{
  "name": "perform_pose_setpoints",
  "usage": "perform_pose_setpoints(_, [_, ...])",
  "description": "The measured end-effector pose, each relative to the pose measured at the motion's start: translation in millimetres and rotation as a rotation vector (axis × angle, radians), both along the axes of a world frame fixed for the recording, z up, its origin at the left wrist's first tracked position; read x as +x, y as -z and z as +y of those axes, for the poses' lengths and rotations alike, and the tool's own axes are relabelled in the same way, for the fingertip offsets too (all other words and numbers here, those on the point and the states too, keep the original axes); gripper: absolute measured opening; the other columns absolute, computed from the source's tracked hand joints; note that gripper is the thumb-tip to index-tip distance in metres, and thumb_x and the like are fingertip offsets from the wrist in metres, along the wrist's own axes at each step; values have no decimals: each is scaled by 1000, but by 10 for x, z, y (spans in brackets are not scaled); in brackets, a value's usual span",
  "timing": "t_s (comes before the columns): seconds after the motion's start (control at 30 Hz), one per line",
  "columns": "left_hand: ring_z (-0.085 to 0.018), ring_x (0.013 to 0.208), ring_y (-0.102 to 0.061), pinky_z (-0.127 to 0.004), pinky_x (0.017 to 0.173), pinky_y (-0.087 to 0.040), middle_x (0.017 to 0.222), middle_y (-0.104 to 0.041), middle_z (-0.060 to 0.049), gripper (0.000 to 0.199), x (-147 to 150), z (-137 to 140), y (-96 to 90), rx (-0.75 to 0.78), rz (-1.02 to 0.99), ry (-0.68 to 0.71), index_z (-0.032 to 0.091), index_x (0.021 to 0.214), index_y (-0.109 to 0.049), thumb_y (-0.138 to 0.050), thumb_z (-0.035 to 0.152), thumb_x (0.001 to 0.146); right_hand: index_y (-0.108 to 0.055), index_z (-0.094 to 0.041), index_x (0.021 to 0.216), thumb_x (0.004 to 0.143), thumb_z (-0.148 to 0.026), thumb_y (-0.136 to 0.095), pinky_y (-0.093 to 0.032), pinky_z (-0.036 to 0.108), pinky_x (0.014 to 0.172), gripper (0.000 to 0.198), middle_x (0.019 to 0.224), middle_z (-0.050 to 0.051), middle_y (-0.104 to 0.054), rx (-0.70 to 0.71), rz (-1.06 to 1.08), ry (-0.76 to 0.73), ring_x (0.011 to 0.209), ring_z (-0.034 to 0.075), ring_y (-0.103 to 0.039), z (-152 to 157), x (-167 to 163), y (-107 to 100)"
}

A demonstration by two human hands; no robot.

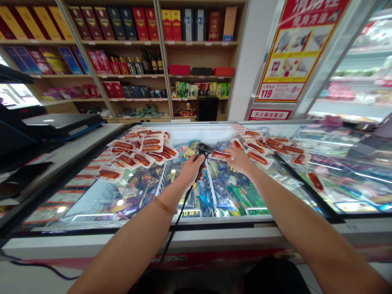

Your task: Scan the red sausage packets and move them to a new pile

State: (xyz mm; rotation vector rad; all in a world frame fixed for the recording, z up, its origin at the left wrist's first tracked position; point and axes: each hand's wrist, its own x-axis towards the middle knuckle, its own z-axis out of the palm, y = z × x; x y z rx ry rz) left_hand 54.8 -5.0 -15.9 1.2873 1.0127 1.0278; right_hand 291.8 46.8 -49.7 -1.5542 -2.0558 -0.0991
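Note:
Above the middle of the glass-topped freezer, my left hand (pixel 194 168) is closed around a black barcode scanner (pixel 205 148), its cord trailing down past my forearm. The scanner's head points toward a sealed pack of sausage (pixel 221 155), which my right hand (pixel 239 161) pinches at its right end. Packs of reddish-brown sausages (pixel 152 142) lie in a loose pile on the glass to the left. More sausage packs (pixel 256 148) are spread on the glass just beyond and right of my right hand. One single pack (pixel 109 174) rests nearest me on the left.
Under the freezer glass (pixel 101 204) are wire baskets with colourful bagged goods. On the left counter stand a weighing scale (pixel 64 124) and a dark screen. Behind the freezer are wooden shelves (pixel 122 42) of boxes and bottles. A red-and-yellow poster (pixel 298 53) hangs at right.

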Motion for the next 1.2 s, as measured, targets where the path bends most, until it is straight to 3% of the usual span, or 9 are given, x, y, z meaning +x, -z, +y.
perform_pose_setpoints(0.2, [-8, 35, -47, -21, 32, -33, 67, -61, -1, 36, 13, -53, -24, -11, -2, 41, 19, 86, -53, -59, 54, 77, -68, -15, 115, 84, -24, -57, -43, 44, 98, 34, 110, 12, -69, 184, 177, 76, 106, 27, -60, -24, -22, -82])
perform_pose_setpoints(0.4, [-9, 35, -48, -22, 32, -32, 67, -61, 0, 40, 7, -53, -12, 9, -17, 130, 19, 89, -54, -62, 55, 74, -68, -14, 116, 83, -25, -57, -43, 45, 99, 36, 113, 14, -68, 177, 200, 82, 109, 29, -59, -26, -40, -117])
perform_pose_setpoints(0.83, [-8, 36, -48, -21, 33, -33, 69, -60, 1, 38, 5, -62, 11, 29, -43, 157, 19, 87, -51, -61, 54, 76, -68, -16, 114, 84, -28, -56, -43, 44, 97, 35, 106, 12, -69, 220, 218, 76, 103, 28, -60, -18, -34, -91])
perform_pose_setpoints(0.93, [-9, 35, -48, -22, 32, -33, 68, -61, 1, 36, 17, -73, -40, -29, -40, 94, 19, 88, -51, -59, 53, 78, -66, -14, 118, 82, -23, -55, -41, 46, 101, 39, 114, 14, -66, 204, 247, 110, 112, 29, -57, 5, -53, -6])
perform_pose_setpoints(1.03, [-9, 35, -47, -22, 33, -34, 66, -60, 1, 34, -39, -66, -188, -95, -89, -56, 19, 86, -50, -58, 51, 79, -64, -13, 121, 81, -18, -52, -41, 46, 102, 42, 118, 15, -65, 181, 294, 124, 115, 29, -56, 59, -165, 31])
perform_pose_setpoints(1.2, [-8, 34, -45, -22, 35, -34, 62, -58, 1, 32, -479, 31, -499, -96, -216, -298, 18, 85, -50, -54, 49, 82, -66, -17, 119, 82, -24, -57, -44, 41, 100, 39, 118, 11, -67, 103, 337, -4, 111, 25, -60, 328, -746, -245])
